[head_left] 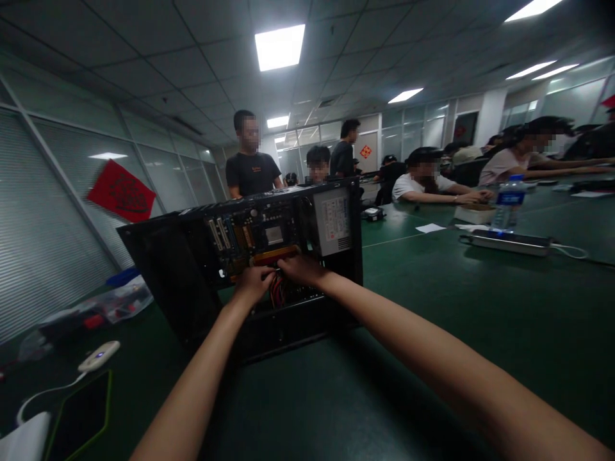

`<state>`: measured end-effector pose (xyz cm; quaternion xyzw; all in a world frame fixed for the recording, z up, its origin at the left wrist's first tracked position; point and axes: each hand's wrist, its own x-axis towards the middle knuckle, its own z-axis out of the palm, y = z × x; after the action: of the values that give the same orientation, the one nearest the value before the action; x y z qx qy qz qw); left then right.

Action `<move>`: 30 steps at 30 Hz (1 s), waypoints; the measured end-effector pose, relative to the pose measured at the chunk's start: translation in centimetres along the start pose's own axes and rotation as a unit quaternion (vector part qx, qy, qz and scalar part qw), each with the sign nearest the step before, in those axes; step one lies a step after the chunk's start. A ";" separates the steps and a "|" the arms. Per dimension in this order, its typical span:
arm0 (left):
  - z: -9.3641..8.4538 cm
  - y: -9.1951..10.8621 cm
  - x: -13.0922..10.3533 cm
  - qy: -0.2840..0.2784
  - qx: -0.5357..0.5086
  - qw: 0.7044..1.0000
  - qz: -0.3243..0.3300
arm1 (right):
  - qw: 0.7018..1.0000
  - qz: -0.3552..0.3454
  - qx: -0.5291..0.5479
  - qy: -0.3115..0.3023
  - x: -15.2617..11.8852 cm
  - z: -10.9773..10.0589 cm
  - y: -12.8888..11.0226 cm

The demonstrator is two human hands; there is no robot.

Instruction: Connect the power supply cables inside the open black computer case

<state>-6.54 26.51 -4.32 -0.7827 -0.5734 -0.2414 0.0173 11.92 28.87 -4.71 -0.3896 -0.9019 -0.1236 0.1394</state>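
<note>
An open black computer case [192, 346] stands on the green table, its inside facing me. Within it are a circuit board [259, 224] and, at the upper right, a silver power supply [332, 224]. My left hand [253, 283] reaches in below the board, its fingers pinched at the red and dark cables [277, 291]. Just right of it, my right hand [302, 270] is closed near the top of the same cables, below an orange-red strip [276, 255]. What the right fingertips hold is too small to make out.
At the lower left lie a green-edged phone [81, 416], a small white device [99, 356] with a cable, and a plastic bag [120, 301]. On the right are a power strip [509, 242], a water bottle [509, 205] and a box [474, 214]. Several people are beyond the case.
</note>
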 end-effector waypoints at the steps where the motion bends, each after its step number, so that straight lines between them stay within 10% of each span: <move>1: 0.1 -0.1 0.1 -0.005 0.001 1.000 0.002 | 1.000 0.007 0.009 0.002 0.0 0.0 0.0; 30: -0.1 0.3 0.5 -0.016 0.055 0.998 0.001 | 0.992 0.052 0.118 0.016 -0.7 0.4 0.9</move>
<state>-6.19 26.80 -4.01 -0.7851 -0.5849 -0.1970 0.0513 12.92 29.15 -5.23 -0.4147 -0.8863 -0.0151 0.2054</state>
